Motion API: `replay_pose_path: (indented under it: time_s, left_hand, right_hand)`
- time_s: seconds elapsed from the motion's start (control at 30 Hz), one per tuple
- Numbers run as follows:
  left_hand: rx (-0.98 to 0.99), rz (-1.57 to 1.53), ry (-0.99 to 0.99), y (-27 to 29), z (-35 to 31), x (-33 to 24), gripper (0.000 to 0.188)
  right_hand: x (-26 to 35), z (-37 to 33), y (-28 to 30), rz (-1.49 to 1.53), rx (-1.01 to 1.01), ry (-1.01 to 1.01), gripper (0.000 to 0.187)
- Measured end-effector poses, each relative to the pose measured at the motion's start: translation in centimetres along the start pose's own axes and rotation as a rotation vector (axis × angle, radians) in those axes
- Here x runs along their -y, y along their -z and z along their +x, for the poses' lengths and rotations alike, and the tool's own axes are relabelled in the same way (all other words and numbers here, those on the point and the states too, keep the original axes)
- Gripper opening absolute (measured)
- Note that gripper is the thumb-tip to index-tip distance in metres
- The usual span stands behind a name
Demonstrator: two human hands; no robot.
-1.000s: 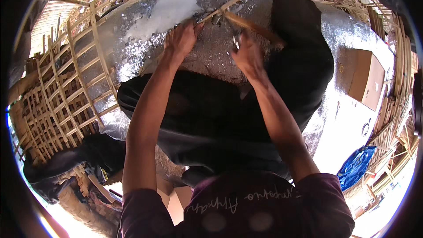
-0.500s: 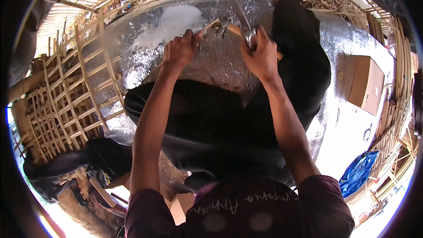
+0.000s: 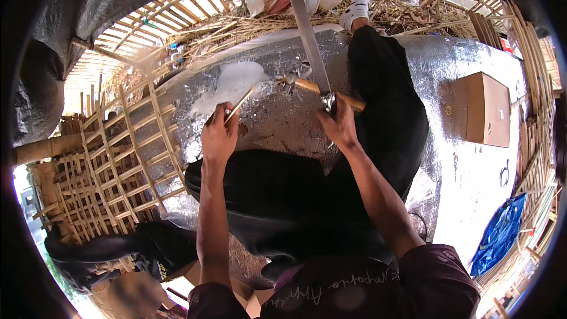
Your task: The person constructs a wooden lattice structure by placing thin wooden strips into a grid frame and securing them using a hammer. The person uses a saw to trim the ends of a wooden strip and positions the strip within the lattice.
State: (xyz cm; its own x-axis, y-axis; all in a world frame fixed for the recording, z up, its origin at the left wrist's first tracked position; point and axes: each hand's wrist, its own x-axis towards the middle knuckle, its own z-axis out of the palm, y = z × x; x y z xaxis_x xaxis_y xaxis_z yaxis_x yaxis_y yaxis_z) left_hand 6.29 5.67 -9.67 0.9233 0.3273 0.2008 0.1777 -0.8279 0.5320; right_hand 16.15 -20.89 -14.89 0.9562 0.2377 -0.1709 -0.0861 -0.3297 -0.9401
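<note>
My left hand [image 3: 220, 133] is closed around a thin bamboo strip [image 3: 241, 104], whose far end sticks out up and to the right. My right hand [image 3: 339, 124] grips a long machete [image 3: 310, 35] near the base of its blade; the blade points away from me. Under the machete lies a hammer [image 3: 306, 84] with a light wooden handle, its metal head toward the left. My right fingers are close to that handle, though whether they touch it I cannot tell. Both hands are above a silvery foil sheet [image 3: 260, 115], in front of my folded leg.
A woven bamboo lattice [image 3: 133, 147] stands to my left. On the right are a cardboard box [image 3: 487, 109] and a blue plastic bag [image 3: 499, 233]. Dry bamboo scraps [image 3: 248, 26] lie beyond the sheet, near my outstretched foot [image 3: 358, 7]. A person's dark-clothed leg [image 3: 153, 248] is at lower left.
My left hand has drawn back to the left, carrying the bamboo strip away from the hammer head. The right hand still holds the machete, slightly nearer me. The whole view has shifted.
</note>
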Motion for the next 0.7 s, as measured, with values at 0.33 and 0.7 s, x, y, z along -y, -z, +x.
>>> replay_pose_path:
  time_s: [0.33,0.7]
  left_hand:
    - [-0.354,-0.007,-0.154,7.4,-2.6,-4.3,0.024]
    - [-0.636,-1.143,0.618,15.6,-10.8,0.2,0.010]
  right_hand:
    - [-0.5,0.1,0.2,0.516,0.126,-0.157,0.017]
    - [-6.6,-0.7,-3.8,-0.386,0.246,0.255,0.034]
